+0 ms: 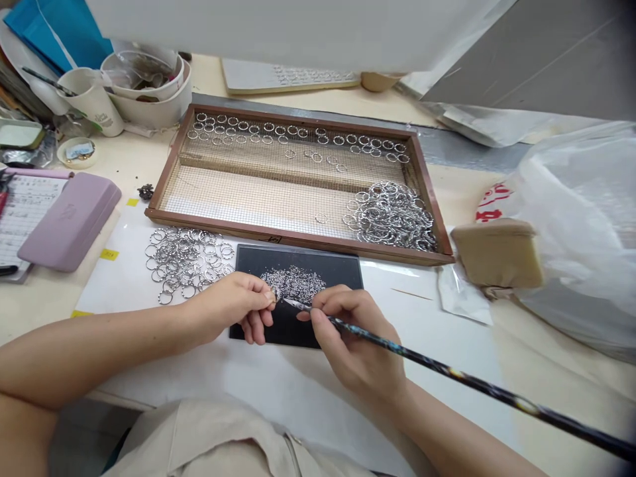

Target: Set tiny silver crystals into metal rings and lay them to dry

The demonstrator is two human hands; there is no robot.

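Mostly rings [392,215] inside mesh tray [258,189], left hand [243,305] pinching one (small), right [358,338] gripping pen [422,358].

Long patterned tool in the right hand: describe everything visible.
The long, slim black tool mottled blue and yellow looks glossy and narrows to a pale point. It slants down rightward, its far end cut off by the picture edge. The right hand grips it near that point, which is over the black rectangular mat.

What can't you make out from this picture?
All in the head view:
Small piece in the left hand: partly covered by its fingers, too small to identify.
Patterned rod in the right hand: far end cut off by the right edge.
Tiny bits on the black mat: too small to count.
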